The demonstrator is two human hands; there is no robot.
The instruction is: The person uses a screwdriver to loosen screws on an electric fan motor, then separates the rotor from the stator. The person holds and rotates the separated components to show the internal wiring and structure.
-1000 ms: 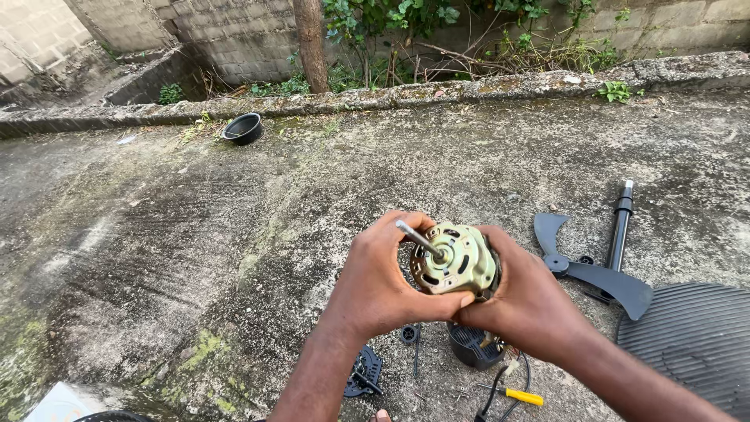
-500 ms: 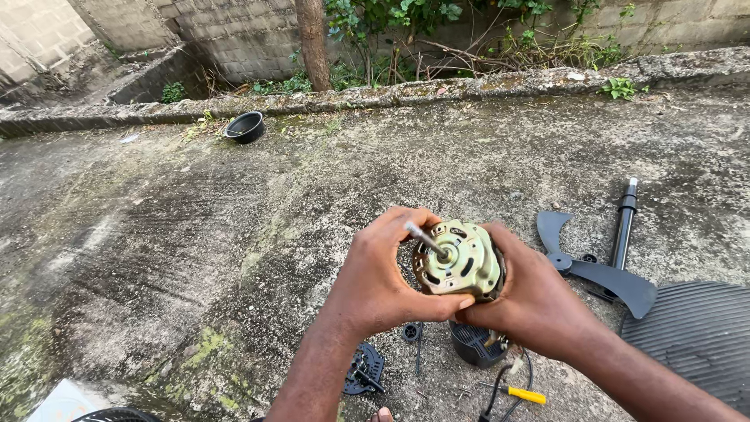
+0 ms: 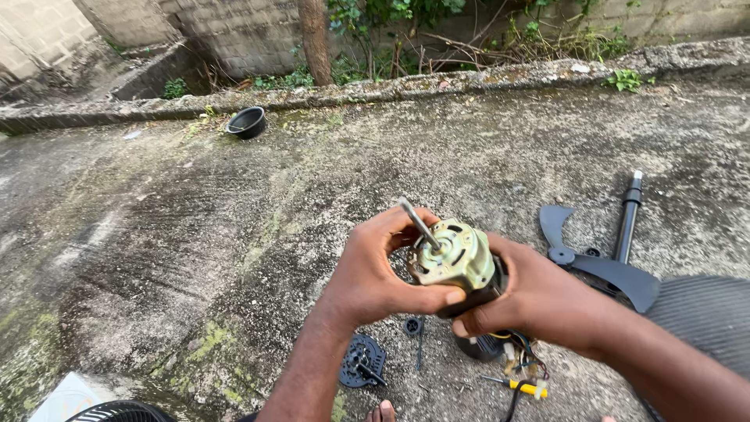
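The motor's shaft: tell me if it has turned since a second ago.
Yes. The shaft now leans further up and left, away from the black fan blade lying on the concrete, as both hands tilt the motor.

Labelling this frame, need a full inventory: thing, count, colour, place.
motor: 1, yellowish metal with steel shaft, held in both hands, centre
fan blade: 1, dark, on concrete at right
pole: 1, black, beside the blade
grille: 1, dark, right edge
bowl: 1, black, far left by the kerb
round cover: 1, black, on ground below the hands
screwdriver: 1, yellow handle, bottom centre
wires: several, mixed colours, under right hand
kerb: 1, grey concrete, across the top
left hand: fingers wrapped round motor
right hand: grips motor's rear
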